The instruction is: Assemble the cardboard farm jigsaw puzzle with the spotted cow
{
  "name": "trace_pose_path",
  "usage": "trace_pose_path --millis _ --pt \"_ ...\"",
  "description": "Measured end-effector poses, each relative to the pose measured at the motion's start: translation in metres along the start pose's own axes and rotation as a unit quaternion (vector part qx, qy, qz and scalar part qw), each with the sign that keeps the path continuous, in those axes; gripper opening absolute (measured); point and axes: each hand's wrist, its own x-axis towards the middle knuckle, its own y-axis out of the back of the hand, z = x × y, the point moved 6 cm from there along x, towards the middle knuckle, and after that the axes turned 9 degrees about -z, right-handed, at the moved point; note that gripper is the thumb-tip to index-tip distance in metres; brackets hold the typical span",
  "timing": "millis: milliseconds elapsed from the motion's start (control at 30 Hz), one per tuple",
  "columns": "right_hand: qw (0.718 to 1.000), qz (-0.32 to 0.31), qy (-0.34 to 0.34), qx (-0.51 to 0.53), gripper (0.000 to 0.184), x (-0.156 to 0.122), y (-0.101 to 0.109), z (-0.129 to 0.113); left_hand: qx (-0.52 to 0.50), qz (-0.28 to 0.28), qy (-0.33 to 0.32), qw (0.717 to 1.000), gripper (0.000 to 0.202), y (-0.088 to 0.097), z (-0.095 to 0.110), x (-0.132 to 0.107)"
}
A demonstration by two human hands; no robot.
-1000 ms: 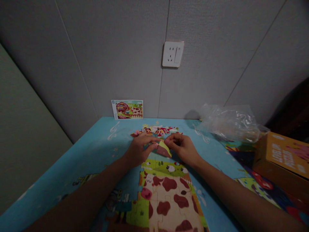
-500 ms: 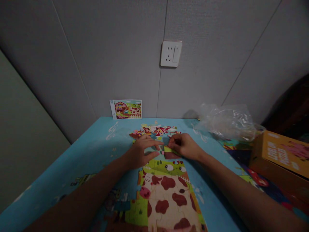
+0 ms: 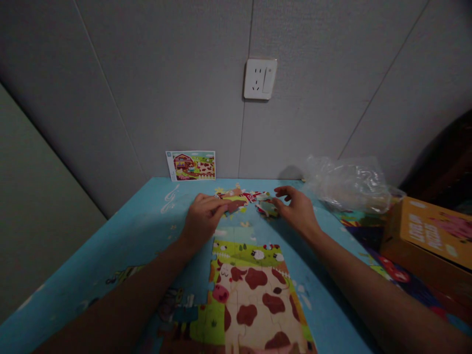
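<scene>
A part-built jigsaw [image 3: 254,295] with a spotted cow and green field lies on the blue printed table cover [image 3: 147,221]. Beyond its far edge sits a small heap of loose pieces [image 3: 250,197]. My left hand [image 3: 204,216] rests flat on the left of that heap, fingers stretched over a piece, holding nothing I can make out. My right hand [image 3: 297,209] is at the right of the heap, fingers spread and curved, fingertips touching a loose piece [image 3: 268,209].
A reference picture card [image 3: 191,165] leans on the grey wall, under a white socket [image 3: 260,79]. A crumpled clear plastic bag [image 3: 346,184] lies at back right. An orange puzzle box [image 3: 431,236] stands at the right edge.
Both hands moved away from me, from the puzzle's upper edge to the loose heap. The yellow-red piece pinched in my right hand a second ago now lies in the puzzle.
</scene>
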Motion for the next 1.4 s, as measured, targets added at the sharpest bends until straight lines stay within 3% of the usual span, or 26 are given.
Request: trace_pose_path --millis 100,233,433,633,867,1067,1167,1267,1400 --pt "0.99 -0.072 0.002 -0.124 0.035 0.004 -0.009 0.007 0.081 -0.013 0.077 0.994 0.021 -0.002 -0.018 -0.002" --pt "0.977 -0.121 0.026 -0.171 0.037 0.002 -0.02 0.005 0.134 -0.055 0.114 0.983 0.025 -0.016 -0.033 -0.009" --pt "0.971 -0.116 0.038 -0.205 0.042 0.0 -0.021 0.005 0.141 -0.045 0.103 0.984 0.027 -0.018 -0.033 -0.011" --pt "0.977 -0.103 0.037 -0.184 0.029 0.002 -0.023 0.01 0.112 -0.04 0.073 0.99 0.024 -0.012 -0.02 -0.005" --pt "0.97 -0.117 0.032 -0.21 0.034 0.001 -0.024 0.009 0.086 -0.037 0.043 0.995 0.019 -0.012 -0.015 -0.004" --pt "0.972 -0.079 0.005 -0.219 0.037 -0.002 -0.016 0.005 0.076 -0.039 0.044 0.995 0.018 -0.01 -0.012 -0.003" --pt "0.987 -0.049 0.025 -0.152 0.026 -0.001 -0.008 -0.001 0.059 -0.037 0.039 0.997 0.017 -0.008 -0.01 -0.001" --pt "0.997 -0.053 0.043 0.034 0.015 -0.002 -0.008 -0.009 0.011 -0.054 0.026 0.998 0.029 -0.01 -0.008 -0.002" --pt "0.947 -0.142 0.038 0.286 0.026 -0.011 -0.029 -0.023 -0.067 -0.112 -0.028 0.991 0.058 -0.017 0.004 -0.005"
